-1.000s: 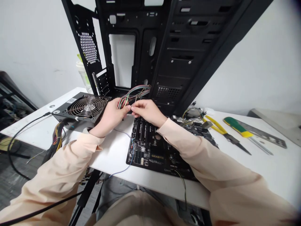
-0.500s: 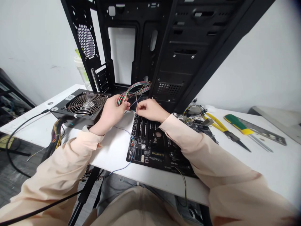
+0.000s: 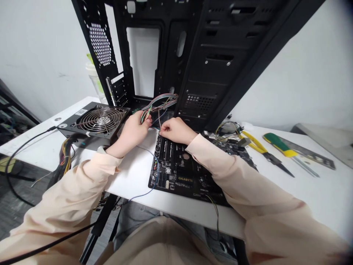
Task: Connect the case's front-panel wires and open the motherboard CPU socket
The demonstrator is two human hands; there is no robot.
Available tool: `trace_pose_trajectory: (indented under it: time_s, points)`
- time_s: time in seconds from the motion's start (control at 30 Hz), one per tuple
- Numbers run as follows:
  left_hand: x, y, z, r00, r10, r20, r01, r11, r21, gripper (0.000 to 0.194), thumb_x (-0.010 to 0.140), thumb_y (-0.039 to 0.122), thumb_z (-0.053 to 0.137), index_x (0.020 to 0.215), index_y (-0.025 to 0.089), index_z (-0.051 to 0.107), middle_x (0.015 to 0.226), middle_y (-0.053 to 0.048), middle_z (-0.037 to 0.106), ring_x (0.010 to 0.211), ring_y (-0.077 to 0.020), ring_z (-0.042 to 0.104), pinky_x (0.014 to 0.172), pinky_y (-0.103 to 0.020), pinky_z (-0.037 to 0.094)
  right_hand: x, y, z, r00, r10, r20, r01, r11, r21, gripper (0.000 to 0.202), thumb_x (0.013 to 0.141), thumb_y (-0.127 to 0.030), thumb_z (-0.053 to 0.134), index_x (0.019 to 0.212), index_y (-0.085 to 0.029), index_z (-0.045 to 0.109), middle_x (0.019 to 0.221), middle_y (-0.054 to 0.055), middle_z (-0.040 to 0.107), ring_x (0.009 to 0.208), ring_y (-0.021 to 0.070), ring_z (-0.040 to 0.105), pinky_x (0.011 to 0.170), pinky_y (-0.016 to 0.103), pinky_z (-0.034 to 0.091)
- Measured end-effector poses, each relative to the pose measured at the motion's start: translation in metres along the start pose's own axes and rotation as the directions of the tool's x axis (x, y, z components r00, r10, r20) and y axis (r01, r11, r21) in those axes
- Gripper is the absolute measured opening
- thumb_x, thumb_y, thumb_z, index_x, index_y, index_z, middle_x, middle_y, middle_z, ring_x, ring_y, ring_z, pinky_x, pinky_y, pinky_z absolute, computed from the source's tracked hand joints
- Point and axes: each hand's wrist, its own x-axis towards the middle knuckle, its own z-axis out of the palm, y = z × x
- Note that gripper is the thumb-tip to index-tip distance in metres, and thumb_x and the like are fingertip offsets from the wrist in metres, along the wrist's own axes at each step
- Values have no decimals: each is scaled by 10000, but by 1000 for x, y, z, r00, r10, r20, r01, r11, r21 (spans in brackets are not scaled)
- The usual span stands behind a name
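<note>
A bundle of thin coloured wires [image 3: 162,97] arches at the foot of an open black computer case [image 3: 213,82], its near end gripped in the left hand [image 3: 136,127]. The right hand [image 3: 176,129] pinches one thin strand [image 3: 159,117] – right by the far-left corner of a black motherboard [image 3: 185,179], flat on a white desk [image 3: 132,173]. Leftward sits a fan-topped power supply [image 3: 88,132]; rightward – yellow-handled pliers [image 3: 257,146] and a green-and-yellow screwdriver [image 3: 281,145].
</note>
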Motion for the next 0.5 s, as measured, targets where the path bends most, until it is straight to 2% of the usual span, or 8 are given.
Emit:
trace_pose_trajectory:
  time_s: [0.5]
  points:
    - [0,3,0,999,-24,21,24,1000,12,155,822,148,508,946,115,593,951,-99,677,851,-211,643,814,-364,507,-2,-3,3,999,-11,34,14,996,-88,163,719,-133,548,599,-150,655,573,14,595,563,107,482,629,248,347]
